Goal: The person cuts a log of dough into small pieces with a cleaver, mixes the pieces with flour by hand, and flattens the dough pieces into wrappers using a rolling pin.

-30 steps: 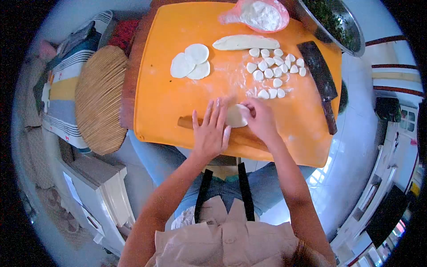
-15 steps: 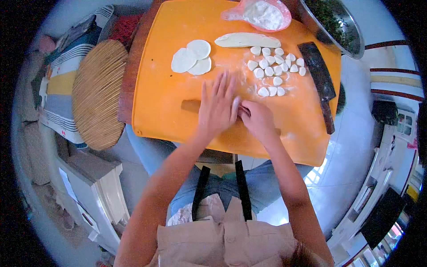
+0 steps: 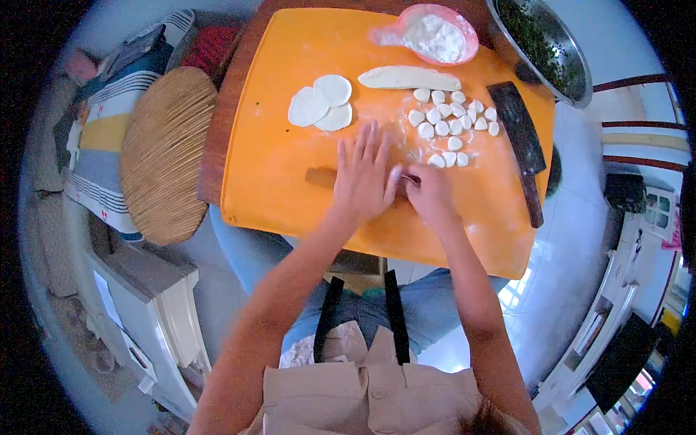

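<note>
One rolling pin (image 3: pixel 320 177) lay under my left hand (image 3: pixel 360 180), fingers spread; right hand (image 3: pixel 431 193) bunched closed (couldn't tell on what).

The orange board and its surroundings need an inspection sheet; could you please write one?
Surface: orange board, partly floury.
Job's things: three overlapping dough rounds, dough log, small dough pieces, rolling pin, cleaver, scoop of white powder, metal bowl of greens.
Clutter: dark specks near the rounds.
Grippers: left hand flat over the pin; right hand pinching, object mostly hidden.
Cables: nothing seen.
Surroundings: woven disc, tiled floor.
</note>
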The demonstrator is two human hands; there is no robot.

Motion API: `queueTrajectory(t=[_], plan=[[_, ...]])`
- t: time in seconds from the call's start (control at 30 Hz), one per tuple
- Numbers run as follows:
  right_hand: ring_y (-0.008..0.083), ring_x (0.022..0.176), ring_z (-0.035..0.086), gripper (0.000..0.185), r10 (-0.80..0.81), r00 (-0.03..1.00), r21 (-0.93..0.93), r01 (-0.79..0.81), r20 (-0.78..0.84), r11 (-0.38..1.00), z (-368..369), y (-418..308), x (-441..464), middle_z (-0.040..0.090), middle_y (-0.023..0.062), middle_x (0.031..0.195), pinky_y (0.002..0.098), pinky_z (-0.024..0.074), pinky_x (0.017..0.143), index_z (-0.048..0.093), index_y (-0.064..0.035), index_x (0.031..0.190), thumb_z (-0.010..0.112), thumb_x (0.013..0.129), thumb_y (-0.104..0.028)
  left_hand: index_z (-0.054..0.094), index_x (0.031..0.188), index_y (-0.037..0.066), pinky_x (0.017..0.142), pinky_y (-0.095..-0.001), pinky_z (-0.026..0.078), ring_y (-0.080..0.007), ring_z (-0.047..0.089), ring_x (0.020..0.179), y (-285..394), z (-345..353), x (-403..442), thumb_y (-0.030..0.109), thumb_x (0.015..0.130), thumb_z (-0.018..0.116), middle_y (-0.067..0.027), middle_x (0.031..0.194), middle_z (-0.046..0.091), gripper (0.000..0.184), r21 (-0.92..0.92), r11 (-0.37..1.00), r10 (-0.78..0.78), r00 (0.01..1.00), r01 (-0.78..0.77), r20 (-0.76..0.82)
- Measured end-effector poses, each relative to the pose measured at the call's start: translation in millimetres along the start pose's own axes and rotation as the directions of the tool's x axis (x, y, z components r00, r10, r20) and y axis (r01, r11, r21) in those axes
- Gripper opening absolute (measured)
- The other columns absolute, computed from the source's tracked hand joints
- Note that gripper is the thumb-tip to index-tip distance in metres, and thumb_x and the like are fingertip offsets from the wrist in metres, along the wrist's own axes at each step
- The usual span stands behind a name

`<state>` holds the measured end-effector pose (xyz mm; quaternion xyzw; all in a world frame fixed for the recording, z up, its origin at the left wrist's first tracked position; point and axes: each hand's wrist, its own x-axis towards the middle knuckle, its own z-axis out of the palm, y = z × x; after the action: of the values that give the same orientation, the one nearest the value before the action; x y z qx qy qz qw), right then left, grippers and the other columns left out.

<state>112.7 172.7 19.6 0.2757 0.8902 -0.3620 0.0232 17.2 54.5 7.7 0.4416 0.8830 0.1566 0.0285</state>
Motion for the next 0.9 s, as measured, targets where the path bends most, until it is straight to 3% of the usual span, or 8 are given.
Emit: queueTrajectory(t=[0.1,0.2,0.33,0.53,0.57,0.7,0.8,0.9], plan=[[0.0324,0.084,0.061,0.015,0.063,0.986,0.260,-0.020,-0.157,0.965,5,17,-5,0.063,0.0168,0.088,0.0424,0.0481,0.075,0.062,-0.0028,0.092,0.059,0.079,-0.009,0.033,0.137,0.003,0.102,-0.0588,0.018,-0.0290,0.025,0.134,2,-17,-56,0.036,0.088,0.039,-0.0161,0.145,0.025,0.059,0.037,0.998,0.048,0.992,-0.053,0.112],[0.0331,0.081,0.061,0.015,0.032,0.999,0.292,-0.031,-0.001,0.956,-5,-2,-21,0.063,0.0174,0.088,0.0416,0.0482,0.074,0.062,-0.0025,0.092,0.060,0.079,-0.010,0.032,0.137,0.003,0.102,-0.0585,0.019,-0.0292,0.025,0.134,1,-15,-52,0.037,0.088,0.039,-0.0158,0.146,0.025,0.060,0.060,0.997,0.043,0.990,-0.052,0.136],[0.0355,0.080,0.061,0.019,0.062,0.989,-0.144,-0.043,0.131,0.989,-13,-16,-7,0.063,0.0192,0.089,0.0381,0.0486,0.075,0.060,-0.0018,0.096,0.058,0.078,-0.007,0.028,0.139,0.003,0.103,-0.0587,0.018,-0.0320,0.022,0.135,5,-4,14,0.036,0.089,0.038,-0.0171,0.147,0.021,0.061,-0.058,0.998,-0.016,1.000,0.016,-0.007],[0.0257,0.080,0.062,0.019,-0.092,0.994,0.361,0.108,-0.062,0.926,6,-3,17,0.064,0.0138,0.086,0.0357,0.0479,0.074,0.060,0.0001,0.099,0.053,0.084,-0.010,0.021,0.140,-0.001,0.105,-0.0569,0.013,-0.0340,0.015,0.137,7,-14,-81,0.045,0.088,0.042,-0.0207,0.147,0.016,0.073,-0.014,1.000,-0.010,0.987,0.012,0.158],[0.0203,0.083,0.060,0.022,-0.040,0.995,0.475,-0.007,0.089,0.880,7,-17,33,0.063,0.0110,0.088,0.0341,0.0471,0.076,0.060,0.0007,0.102,0.050,0.088,-0.013,0.020,0.140,-0.002,0.105,-0.0567,0.012,-0.0341,0.015,0.137,7,-14,-92,0.045,0.087,0.042,-0.0210,0.147,0.015,0.074,-0.011,1.000,-0.017,0.984,0.019,0.176],[0.0141,0.095,0.055,0.030,-0.053,0.985,0.871,-0.121,0.165,0.476,9,-94,79,0.061,0.0090,0.103,0.0278,0.0427,0.085,0.055,-0.0023,0.117,0.050,0.090,-0.015,0.021,0.139,-0.005,0.104,-0.0582,0.014,-0.0351,0.016,0.137,7,-9,-97,0.044,0.087,0.044,-0.0224,0.147,0.015,0.075,-0.048,0.999,-0.009,0.994,0.014,0.109],[0.0301,0.095,0.057,0.033,-0.323,0.847,0.215,0.439,-0.423,0.872,23,-62,103,0.060,0.0157,0.101,0.0405,0.0428,0.087,0.052,0.0013,0.114,0.054,0.087,-0.017,0.027,0.134,-0.006,0.104,-0.0581,0.015,-0.0359,0.017,0.136,3,-5,-96,0.043,0.086,0.047,-0.0225,0.147,0.016,0.071,-0.083,0.996,0.032,0.995,-0.024,0.090],[0.0395,0.124,0.036,0.046,-0.188,0.785,-0.153,0.119,-0.590,0.981,3,-28,54,0.044,0.0234,0.129,0.0467,0.0268,0.104,0.045,0.0015,0.124,0.057,0.083,-0.016,0.048,0.114,-0.004,0.103,-0.0569,0.016,-0.0349,0.024,0.133,-2,3,-96,0.045,0.084,0.051,-0.0214,0.145,0.022,0.058,-0.073,0.996,0.059,0.997,-0.055,0.052]])
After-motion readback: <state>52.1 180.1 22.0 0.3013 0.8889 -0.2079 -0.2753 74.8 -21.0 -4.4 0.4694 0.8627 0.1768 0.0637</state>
